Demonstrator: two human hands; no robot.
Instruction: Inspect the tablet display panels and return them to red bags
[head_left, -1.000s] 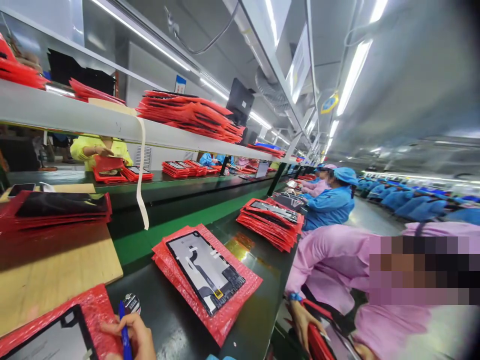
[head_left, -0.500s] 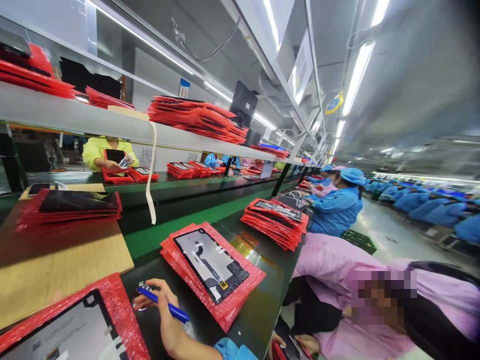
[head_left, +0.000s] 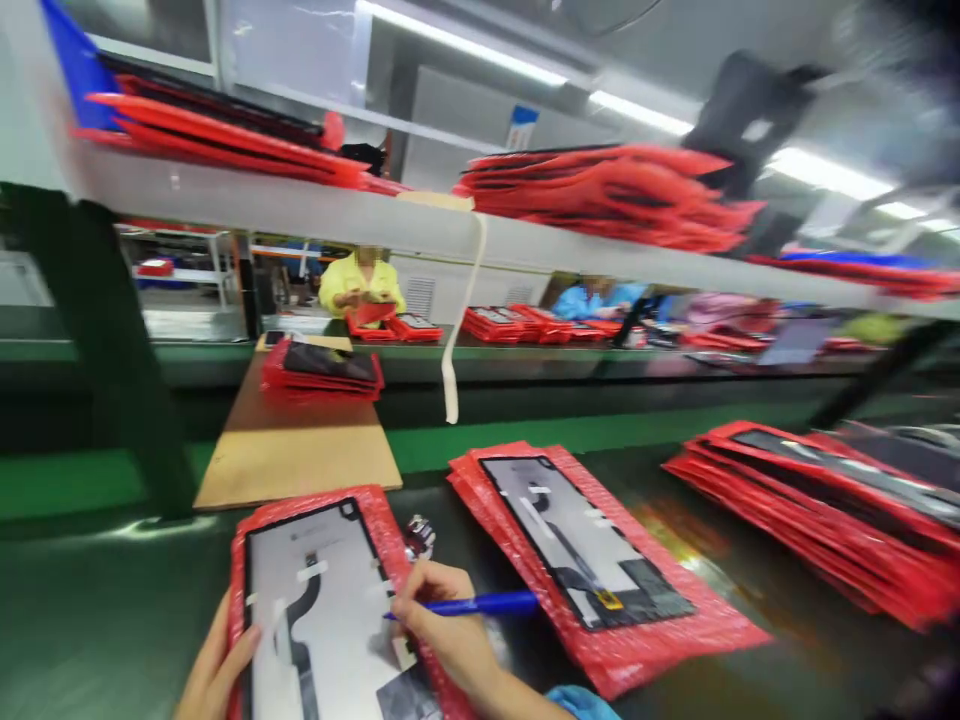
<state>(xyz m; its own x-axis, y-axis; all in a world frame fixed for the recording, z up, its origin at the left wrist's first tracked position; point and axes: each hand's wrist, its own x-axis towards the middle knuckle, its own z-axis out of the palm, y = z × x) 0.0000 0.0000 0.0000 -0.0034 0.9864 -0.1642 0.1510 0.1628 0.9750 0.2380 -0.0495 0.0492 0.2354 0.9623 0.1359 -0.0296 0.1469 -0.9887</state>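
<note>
My right hand (head_left: 450,620) is closed round a blue pen (head_left: 491,603), its tip over the right side of a tablet display panel (head_left: 337,590). The panel lies back side up on a red bubble-wrap bag (head_left: 388,530), showing a grey back, a black flex cable and pieces of tape. At the left edge, my left hand (head_left: 221,665) grips the panel and bag, thumb on top and the other fingers partly hidden. To the right, a similar panel (head_left: 555,530) rests on a stack of red bags (head_left: 600,665). A small shiny metal item (head_left: 420,537) sits just beyond my right hand.
A taller stack of red bags (head_left: 810,540) stands on the right. Behind are a wooden board (head_left: 300,470) with red-bagged panels (head_left: 322,375) and a hanging tape strip (head_left: 457,340). Overhead, a shelf (head_left: 375,215) carries more red bags. People work across the bench.
The view has swung left. My right hand, still holding the blue pen, has come down to the panel's right edge. My left hand now shows at the panel's left edge.
</note>
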